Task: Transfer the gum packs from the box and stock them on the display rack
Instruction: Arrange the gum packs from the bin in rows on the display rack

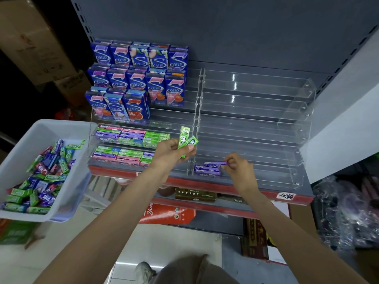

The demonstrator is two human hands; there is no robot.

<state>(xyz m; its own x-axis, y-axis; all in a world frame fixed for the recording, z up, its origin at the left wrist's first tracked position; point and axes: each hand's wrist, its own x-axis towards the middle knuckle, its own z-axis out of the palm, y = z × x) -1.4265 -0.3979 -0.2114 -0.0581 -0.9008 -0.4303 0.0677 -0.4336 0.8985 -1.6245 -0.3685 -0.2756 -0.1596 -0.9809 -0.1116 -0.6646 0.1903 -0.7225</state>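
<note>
A white plastic box at the left holds several loose gum packs in green, purple and pink. The clear acrylic display rack stands on the grey shelf. My left hand grips two green gum packs in front of the rack's middle divider. My right hand pinches the end of a purple gum pack and holds it over a small stack of purple packs in the lowest tier of the rack's right half. The left half's lower tiers hold rows of green, pink and purple packs.
Tall blue gum cartons fill the rack's upper left tiers. The right half's upper tiers are bare acrylic. Red-edged shelves below carry boxes. Cardboard cartons stand at the far left, plastic-wrapped goods at the right.
</note>
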